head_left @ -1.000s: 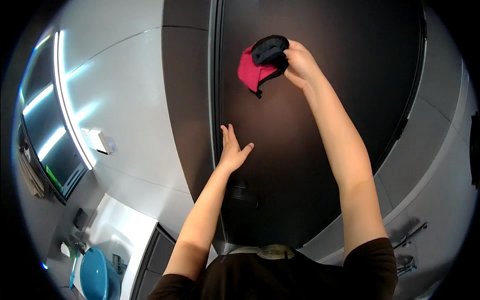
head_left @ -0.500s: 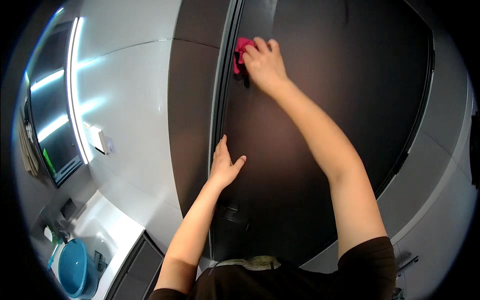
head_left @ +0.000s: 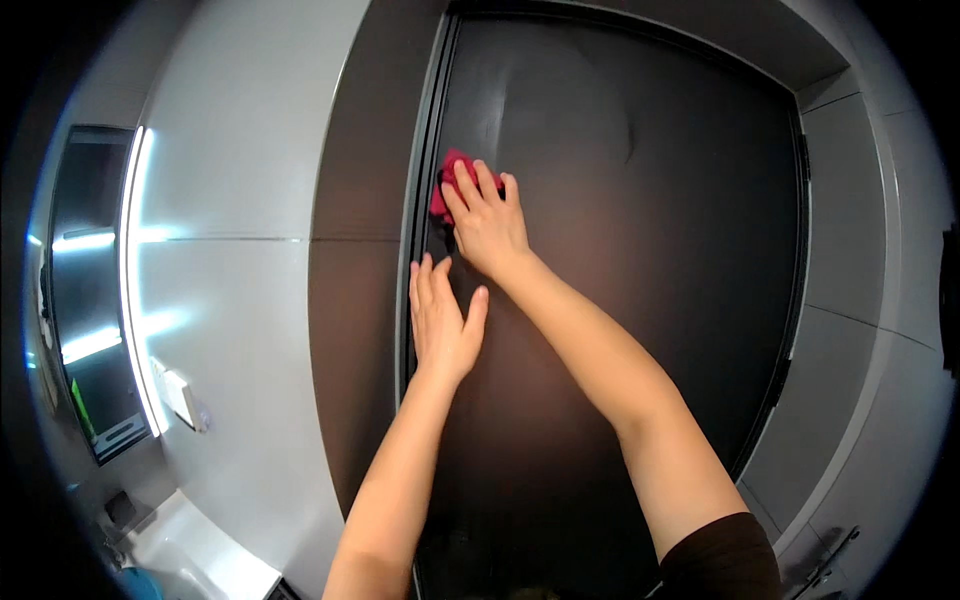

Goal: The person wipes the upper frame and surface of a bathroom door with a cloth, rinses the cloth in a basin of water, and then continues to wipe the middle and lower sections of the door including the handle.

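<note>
My right hand [head_left: 490,222] presses a crumpled red cloth [head_left: 440,205] with dark patches against the dark door [head_left: 620,280], at its upper left beside the frame. Its fingers lie spread over the cloth and cover part of it. Just below, my left hand [head_left: 445,325] is open, resting at the door's left edge. Its fingers point up along the black door frame [head_left: 425,130], with the thumb out to the right and nothing held.
Pale wall tiles [head_left: 240,330] lie left of a brown strip. At the far left are a lit mirror [head_left: 95,300], a small white wall box [head_left: 180,400] and a white washbasin [head_left: 205,550] with a blue basin [head_left: 140,583] partly in view. A dark wall-mounted bar [head_left: 825,560] shows at lower right.
The view has tilted up, bringing the door's top edge in. My left hand has slid up the door edge, closer to the right. My right fingers lie flatter on the cloth.
</note>
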`<act>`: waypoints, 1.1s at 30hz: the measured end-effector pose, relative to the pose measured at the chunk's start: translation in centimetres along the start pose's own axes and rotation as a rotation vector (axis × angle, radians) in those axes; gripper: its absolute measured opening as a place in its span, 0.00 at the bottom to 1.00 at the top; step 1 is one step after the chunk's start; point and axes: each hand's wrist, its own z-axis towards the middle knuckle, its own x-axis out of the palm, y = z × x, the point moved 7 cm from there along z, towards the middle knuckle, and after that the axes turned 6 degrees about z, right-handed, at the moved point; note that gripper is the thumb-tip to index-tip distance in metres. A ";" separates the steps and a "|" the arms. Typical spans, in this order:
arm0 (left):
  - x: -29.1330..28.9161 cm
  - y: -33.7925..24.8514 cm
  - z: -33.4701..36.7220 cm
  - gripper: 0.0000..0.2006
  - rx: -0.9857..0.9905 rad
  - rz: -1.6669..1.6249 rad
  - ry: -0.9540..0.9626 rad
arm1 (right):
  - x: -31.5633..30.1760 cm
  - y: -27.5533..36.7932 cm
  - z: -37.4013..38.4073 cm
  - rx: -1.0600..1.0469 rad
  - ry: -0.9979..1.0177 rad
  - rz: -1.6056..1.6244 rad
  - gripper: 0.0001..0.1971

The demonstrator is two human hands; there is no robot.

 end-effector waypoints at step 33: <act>2.3 1.1 10.4 0.32 0.279 0.352 -0.224 | 0.4 -26.1 16.7 0.335 0.122 -0.305 0.24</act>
